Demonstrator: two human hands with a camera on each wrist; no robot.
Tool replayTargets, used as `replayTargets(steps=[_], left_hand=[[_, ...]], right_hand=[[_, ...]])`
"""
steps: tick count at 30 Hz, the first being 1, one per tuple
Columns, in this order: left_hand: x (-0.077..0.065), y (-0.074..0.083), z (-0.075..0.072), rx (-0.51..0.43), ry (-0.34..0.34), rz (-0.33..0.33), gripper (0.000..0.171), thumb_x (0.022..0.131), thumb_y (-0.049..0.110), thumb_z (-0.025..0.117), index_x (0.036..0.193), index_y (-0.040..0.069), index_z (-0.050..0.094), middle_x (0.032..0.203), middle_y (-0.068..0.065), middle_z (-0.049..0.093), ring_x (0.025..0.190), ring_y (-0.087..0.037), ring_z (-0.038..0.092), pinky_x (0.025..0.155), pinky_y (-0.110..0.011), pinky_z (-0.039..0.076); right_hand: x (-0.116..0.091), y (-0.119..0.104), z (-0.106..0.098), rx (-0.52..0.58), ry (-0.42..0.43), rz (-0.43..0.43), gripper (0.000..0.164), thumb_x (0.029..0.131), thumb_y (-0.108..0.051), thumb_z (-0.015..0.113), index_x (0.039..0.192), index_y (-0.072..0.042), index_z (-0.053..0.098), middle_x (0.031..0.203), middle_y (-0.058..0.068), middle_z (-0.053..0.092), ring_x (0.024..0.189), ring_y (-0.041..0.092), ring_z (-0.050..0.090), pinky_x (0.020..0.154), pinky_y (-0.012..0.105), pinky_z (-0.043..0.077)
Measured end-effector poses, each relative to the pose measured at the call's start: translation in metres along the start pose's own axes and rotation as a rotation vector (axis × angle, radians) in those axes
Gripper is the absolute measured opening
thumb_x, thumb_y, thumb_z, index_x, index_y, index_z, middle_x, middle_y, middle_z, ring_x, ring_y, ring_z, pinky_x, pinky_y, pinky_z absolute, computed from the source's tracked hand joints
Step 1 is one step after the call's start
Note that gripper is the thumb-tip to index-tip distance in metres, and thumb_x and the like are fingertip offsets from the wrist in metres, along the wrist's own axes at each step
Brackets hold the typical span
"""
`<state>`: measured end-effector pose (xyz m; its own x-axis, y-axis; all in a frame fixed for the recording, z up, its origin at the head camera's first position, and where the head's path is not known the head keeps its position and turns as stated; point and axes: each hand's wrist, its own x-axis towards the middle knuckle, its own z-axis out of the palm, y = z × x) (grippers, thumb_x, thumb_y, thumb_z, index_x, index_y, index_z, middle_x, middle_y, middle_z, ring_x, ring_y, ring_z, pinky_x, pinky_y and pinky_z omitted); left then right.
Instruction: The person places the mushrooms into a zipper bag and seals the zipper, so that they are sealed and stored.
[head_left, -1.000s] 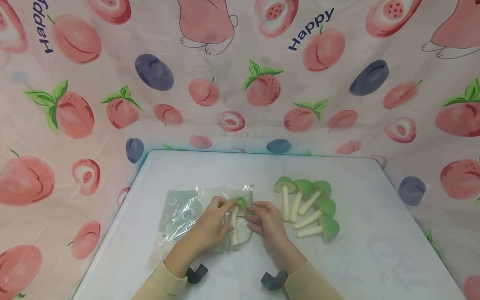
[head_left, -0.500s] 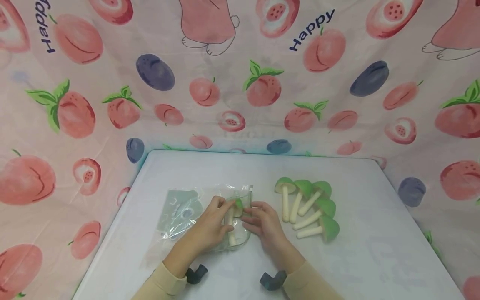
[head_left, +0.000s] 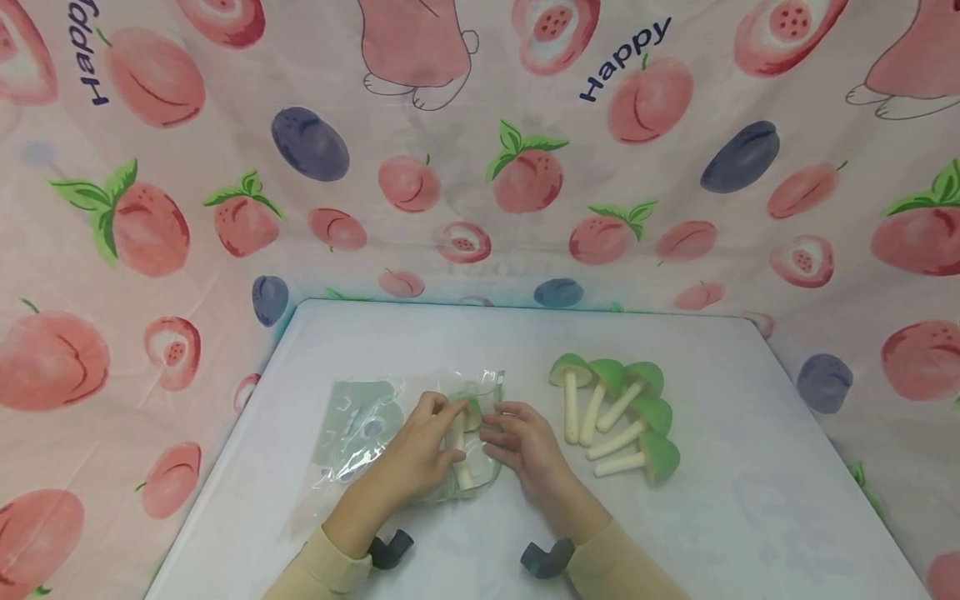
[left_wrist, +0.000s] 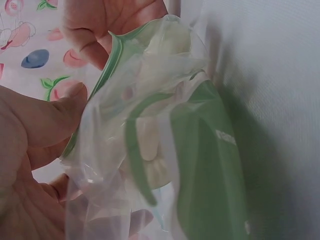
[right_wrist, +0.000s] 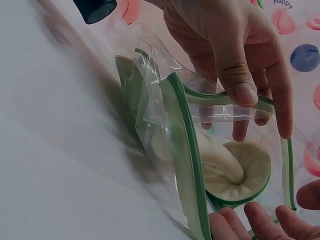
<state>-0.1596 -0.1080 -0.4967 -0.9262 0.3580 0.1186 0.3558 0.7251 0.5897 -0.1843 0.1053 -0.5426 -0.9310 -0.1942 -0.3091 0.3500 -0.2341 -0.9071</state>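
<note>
A clear zip bag [head_left: 358,433] with a pale green printed panel lies on the table, its mouth facing right. Its green zip strip [right_wrist: 188,140] is spread apart. Inside the mouth lies a mushroom [right_wrist: 252,165] with a green cap and cream stem, cap toward the opening. My left hand [head_left: 420,450] pinches the bag's edge at the mouth, thumb on the zip strip in the left wrist view. At the bag's mouth, my right hand [head_left: 528,442] has its fingers loosely bent, fingertips by the mushroom's cap, thumb apart from them.
Several matching green-capped mushrooms [head_left: 617,408] lie fanned out right of my right hand. The white table [head_left: 750,467] ends at a fruit-print cloth [head_left: 525,242] behind and at both sides. Dark wrist-worn pieces [head_left: 547,560] sit by both sleeves.
The mushroom has moved left, deeper into the bag, and my right fingers have followed it to the mouth. My left hand keeps its hold with little movement.
</note>
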Motion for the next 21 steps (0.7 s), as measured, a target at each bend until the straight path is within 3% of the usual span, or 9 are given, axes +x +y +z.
replayTargets(steps=[7, 21], left_hand=[[0.0, -0.0001, 0.0001, 0.002, 0.007, 0.005, 0.072, 0.092, 0.013, 0.085, 0.157, 0.009, 0.053, 0.14, -0.011, 0.05, 0.125, -0.027, 0.061, 0.106, -0.046, 0.057], [-0.0012, -0.0004, -0.0021, 0.012, 0.005, 0.009, 0.072, 0.092, 0.013, 0.085, 0.157, 0.01, 0.054, 0.14, -0.013, 0.05, 0.121, -0.027, 0.06, 0.104, -0.047, 0.057]], right_hand=[[-0.0003, -0.0002, 0.0002, -0.002, -0.012, -0.002, 0.045, 0.108, -0.014, 0.052, 0.149, 0.003, 0.047, 0.144, 0.03, 0.063, 0.126, 0.037, 0.071, 0.108, 0.049, 0.059], [-0.0034, -0.0065, 0.0015, -0.119, -0.143, 0.021, 0.052, 0.11, -0.019, 0.052, 0.156, 0.001, 0.041, 0.158, 0.027, 0.054, 0.144, 0.044, 0.056, 0.122, 0.051, 0.048]])
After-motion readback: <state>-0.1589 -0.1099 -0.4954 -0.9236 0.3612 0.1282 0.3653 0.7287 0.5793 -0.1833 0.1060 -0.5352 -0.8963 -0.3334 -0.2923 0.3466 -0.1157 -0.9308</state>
